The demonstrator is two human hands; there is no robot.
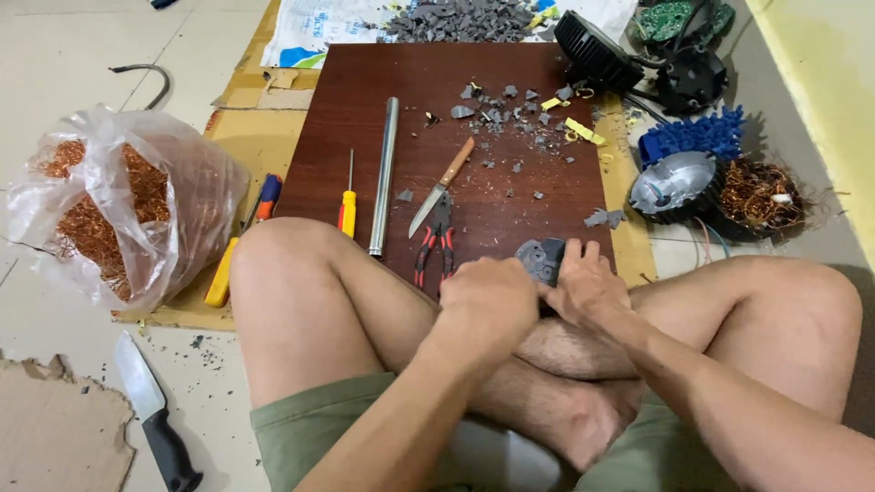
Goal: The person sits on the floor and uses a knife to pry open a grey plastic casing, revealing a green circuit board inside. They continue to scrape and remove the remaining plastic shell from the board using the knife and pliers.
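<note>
- Far left on the floor, a clear plastic bag (128,205) stuffed with copper wire, and down by my left knee a black-handled knife (150,410) next to a torn bit of cardboard (55,428).
- Just beside the bag there's a yellow-handled tool (221,271) and a blue and orange screwdriver (266,198) lying on the cardboard sheet under the board.
- I'm sitting cross-legged at the near edge of a dark wooden board (365,109), which is basically my tabletop here.
- On the board: a small yellow screwdriver (347,208), a long metal tube (384,178), a wood-handled knife (440,187) and red and black pliers (437,246) just below its blade.
- My left hand (488,301) is clenched into a fist right over my crossed shins. Can't tell from here if there's anything inside that grip.
- My right hand (588,287) is touching it, fingers wrapped over a grey plastic part (540,258) at the board's near edge, so that grip is grasping the part.
- Grey plastic chips (510,114) are scattered over the far half of the board, with a bigger pile (460,20) beyond it on newspaper.
- Off to the right: a black finned housing (594,50), a blue finned piece (693,137), a round silver shell (674,185) and a tangle of copper winding (761,196).
</note>
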